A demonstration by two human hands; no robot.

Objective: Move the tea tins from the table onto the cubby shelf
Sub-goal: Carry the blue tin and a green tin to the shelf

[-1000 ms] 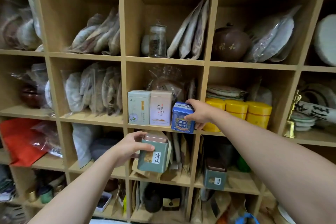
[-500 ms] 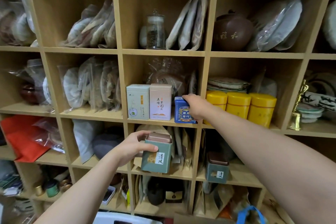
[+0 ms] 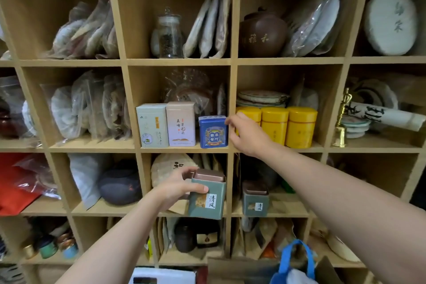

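Observation:
A small blue tea tin stands upright in the middle cubby of the wooden cubby shelf, right of a pale green tin and a pink tin. My right hand is just right of the blue tin, fingers apart, with fingertips at its upper right corner. My left hand grips a grey-green tin with a copper lid, held upright in front of the cubby below. A matching grey-green tin sits in the cubby to its right.
Three yellow tins fill the cubby behind my right hand. Bagged tea cakes, a glass jar and a brown clay pot occupy the upper cubbies. A blue bag handle shows at the bottom.
The blue tin went from tilted in my right hand to standing on the shelf. My right hand has drawn back to its right corner. The left hand and its tin shifted slightly right.

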